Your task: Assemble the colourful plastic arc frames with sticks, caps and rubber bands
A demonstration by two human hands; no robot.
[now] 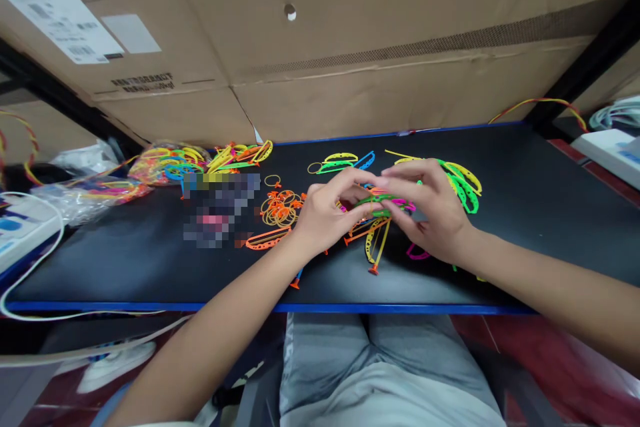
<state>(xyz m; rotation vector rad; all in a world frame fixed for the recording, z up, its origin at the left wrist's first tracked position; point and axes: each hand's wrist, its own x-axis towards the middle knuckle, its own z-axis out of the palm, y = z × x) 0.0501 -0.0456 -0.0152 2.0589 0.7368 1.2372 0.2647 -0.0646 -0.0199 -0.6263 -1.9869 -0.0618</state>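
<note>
Over the middle of the black tabletop, my left hand (327,210) and my right hand (437,213) meet with curled fingers. Between their fingertips is a small green plastic toy bow (383,205), partly hidden by the fingers. Pink and orange pieces show just behind and under it. Below the hands lie a yellow bow (370,240) and toy arrows with orange suction-cup tips (373,269). A magenta bow (417,252) peeks out under my right hand. Left of my left hand are a heap of rubber bands with orange tips (280,208) and an orange bow (269,238).
Yellow and green bows (463,187) lie right of the hands, others (337,163) behind them. Clear bags of colourful pieces (173,163) sit at the back left. A cardboard box (300,93) walls off the back. A white cable (30,310) hangs at the left edge.
</note>
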